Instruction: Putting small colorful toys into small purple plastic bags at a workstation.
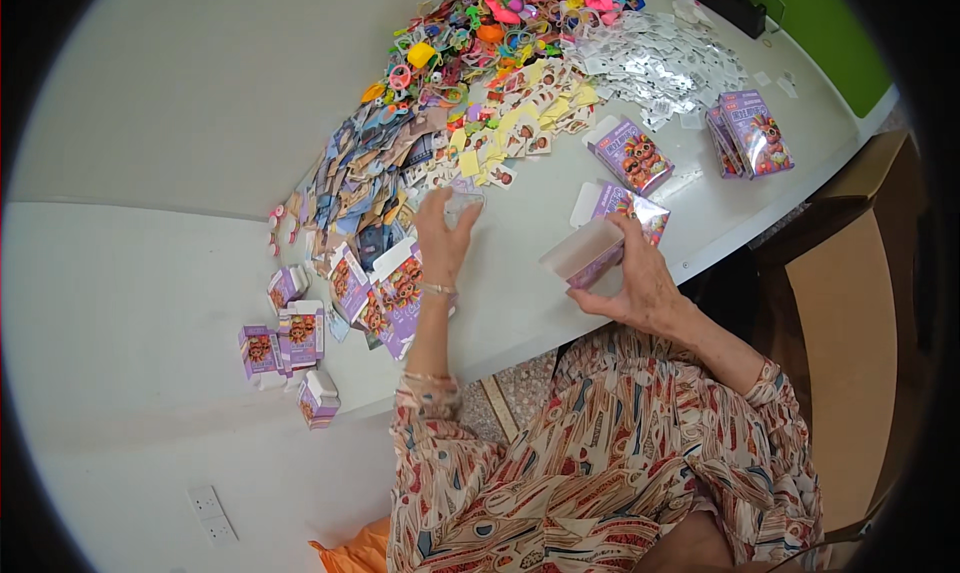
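Note:
My right hand (643, 285) grips a small open carton (588, 250), purple outside and whitish inside, its mouth tilted toward the left. Over the table my left hand (445, 235) has curled fingers around a small clear packet (466, 201), partly blurred. Just beyond it spread heaps of folded paper leaflets (368, 163) and cards with printed figures (530, 123). Two purple cartons (632, 156) lie past my right hand, the nearer one partly covered by it. Beside my left wrist rest more purple cartons (400, 293) with raised white flaps.
Colourful plastic trinkets (490, 33) and silvery sachets (655, 63) are piled at the back. Purple cartons (757, 133) stand at the right edge of the white table (520, 308); several others (301, 333) sit at the left. A brown cardboard box (840, 303) is at the right.

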Tool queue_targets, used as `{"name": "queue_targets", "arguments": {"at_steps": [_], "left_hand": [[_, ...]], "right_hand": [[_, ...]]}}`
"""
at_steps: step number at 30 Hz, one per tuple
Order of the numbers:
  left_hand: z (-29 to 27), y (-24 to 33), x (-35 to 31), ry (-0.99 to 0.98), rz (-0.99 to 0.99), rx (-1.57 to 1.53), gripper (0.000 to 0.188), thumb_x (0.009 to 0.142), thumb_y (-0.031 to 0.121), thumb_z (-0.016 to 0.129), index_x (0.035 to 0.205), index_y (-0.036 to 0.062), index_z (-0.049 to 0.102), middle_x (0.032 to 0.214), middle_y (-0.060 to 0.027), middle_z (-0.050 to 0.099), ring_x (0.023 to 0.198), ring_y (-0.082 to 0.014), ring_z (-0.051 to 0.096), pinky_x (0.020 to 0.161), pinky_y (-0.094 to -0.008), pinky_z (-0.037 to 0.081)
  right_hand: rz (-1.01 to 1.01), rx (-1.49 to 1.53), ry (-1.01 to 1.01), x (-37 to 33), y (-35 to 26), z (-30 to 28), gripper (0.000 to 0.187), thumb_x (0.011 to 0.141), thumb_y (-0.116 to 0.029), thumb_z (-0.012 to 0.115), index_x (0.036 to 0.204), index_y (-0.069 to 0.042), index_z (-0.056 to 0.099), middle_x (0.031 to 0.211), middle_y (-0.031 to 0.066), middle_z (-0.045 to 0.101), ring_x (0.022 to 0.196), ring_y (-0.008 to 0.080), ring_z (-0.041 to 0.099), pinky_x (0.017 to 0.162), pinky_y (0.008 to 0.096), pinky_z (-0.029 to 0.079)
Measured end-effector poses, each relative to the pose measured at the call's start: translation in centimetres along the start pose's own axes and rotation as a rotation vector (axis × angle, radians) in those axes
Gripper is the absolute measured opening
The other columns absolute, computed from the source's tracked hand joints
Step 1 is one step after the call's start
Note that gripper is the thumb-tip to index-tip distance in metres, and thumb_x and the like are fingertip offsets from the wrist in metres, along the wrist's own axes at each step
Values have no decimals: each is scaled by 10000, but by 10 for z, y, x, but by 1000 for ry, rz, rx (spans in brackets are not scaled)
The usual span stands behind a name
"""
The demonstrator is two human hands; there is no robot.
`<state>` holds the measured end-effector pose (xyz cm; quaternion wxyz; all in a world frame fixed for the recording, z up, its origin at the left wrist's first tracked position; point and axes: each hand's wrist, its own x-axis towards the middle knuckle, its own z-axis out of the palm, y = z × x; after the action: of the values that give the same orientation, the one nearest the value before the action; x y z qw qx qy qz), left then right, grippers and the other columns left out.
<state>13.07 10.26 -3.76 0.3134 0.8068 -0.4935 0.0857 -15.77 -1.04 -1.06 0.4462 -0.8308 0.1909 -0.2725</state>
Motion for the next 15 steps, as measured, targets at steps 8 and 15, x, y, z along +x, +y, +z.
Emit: {"name": "queue_targets", "arguments": {"at_steps": [8,15], "left_hand": [[22,-30,13,-293,-169,214,637,658,397,776,1145,47,566,1185,-154,518,1071,-370,464,923,-451,372],[22,-46,17,-122,46,395,704,621,499,779,1084,16,561,1010,-127,579,961,-304,533,865,-399,374]], "right_hand": [[8,-87,-96,-5,0,2,882,692,-352,774,1295,75,291,1072,289,547,983,422,575,881,453,473],[-39,-177,-177,-5,1,10,801,674,-316,774,1223,91,355,1035,284,560,981,405,580,839,436,474]]}}
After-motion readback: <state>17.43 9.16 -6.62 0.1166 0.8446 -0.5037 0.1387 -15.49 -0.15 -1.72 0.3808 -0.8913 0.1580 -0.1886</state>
